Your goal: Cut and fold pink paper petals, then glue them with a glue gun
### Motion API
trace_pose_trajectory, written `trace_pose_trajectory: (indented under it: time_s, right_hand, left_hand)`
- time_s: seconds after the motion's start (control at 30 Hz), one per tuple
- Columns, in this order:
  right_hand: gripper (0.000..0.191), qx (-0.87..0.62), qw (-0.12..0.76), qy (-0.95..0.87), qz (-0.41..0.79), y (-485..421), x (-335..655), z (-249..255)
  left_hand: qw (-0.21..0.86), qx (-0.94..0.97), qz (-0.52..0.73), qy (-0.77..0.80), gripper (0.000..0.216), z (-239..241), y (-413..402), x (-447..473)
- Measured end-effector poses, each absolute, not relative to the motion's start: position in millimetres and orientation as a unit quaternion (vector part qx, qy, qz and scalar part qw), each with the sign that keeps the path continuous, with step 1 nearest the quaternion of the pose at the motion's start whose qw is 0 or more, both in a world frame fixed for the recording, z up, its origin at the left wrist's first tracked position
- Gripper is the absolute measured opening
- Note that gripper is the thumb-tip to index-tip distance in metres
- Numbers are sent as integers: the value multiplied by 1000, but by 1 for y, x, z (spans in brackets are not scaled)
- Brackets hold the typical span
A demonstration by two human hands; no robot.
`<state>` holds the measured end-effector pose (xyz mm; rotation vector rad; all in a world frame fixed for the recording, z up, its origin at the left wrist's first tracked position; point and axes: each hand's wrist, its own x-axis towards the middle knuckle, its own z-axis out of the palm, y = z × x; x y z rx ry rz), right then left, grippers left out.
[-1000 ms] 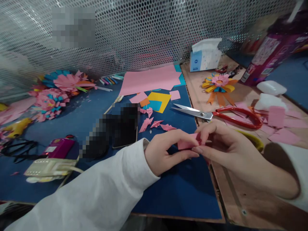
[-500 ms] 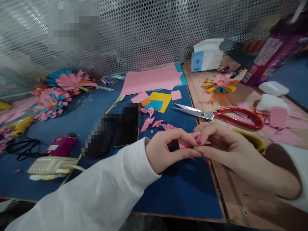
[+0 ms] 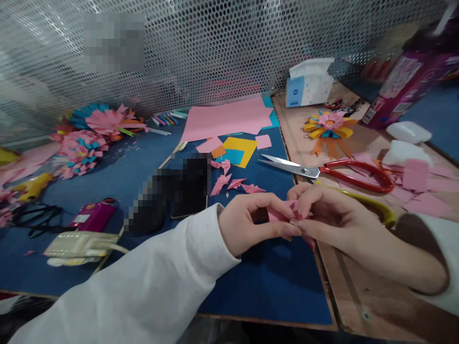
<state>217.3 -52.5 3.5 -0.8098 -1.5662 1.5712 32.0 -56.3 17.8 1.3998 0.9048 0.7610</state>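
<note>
A small folded piece of pink paper (image 3: 278,213) sits between both hands, just above the blue mat (image 3: 272,282). My left hand (image 3: 251,224) pinches its left end with thumb and fingers curled. From the right, my right hand (image 3: 330,217) closes its fingertips on the other end. Most of the paper is hidden by the fingers. Red-handled scissors (image 3: 344,171) lie just beyond my right hand, blades pointing left.
Pink paper scraps (image 3: 233,182), coloured squares (image 3: 234,150) and a large pink sheet (image 3: 229,119) lie behind the hands. Paper flowers (image 3: 86,136) sit at left, another flower (image 3: 328,126) and a tissue box (image 3: 308,86) at right. A purple device (image 3: 91,217) and perforated metal screen (image 3: 215,43) are also in view.
Both hands have closed further round the pink paper, so less of it shows. The hands stay in the same place.
</note>
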Motion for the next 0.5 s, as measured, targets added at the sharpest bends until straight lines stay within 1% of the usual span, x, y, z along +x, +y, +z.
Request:
trace_pose_trajectory:
  time_s: [0.13,0.5]
  right_hand:
    - [19,-317,375,-614,618,-52,218,3]
    - [21,-322,371,-613,618,-53,218,3]
  left_hand:
    - [627,590,326,391,29,17,-56,33]
    - [642,575,323,390,29,16,-57,33]
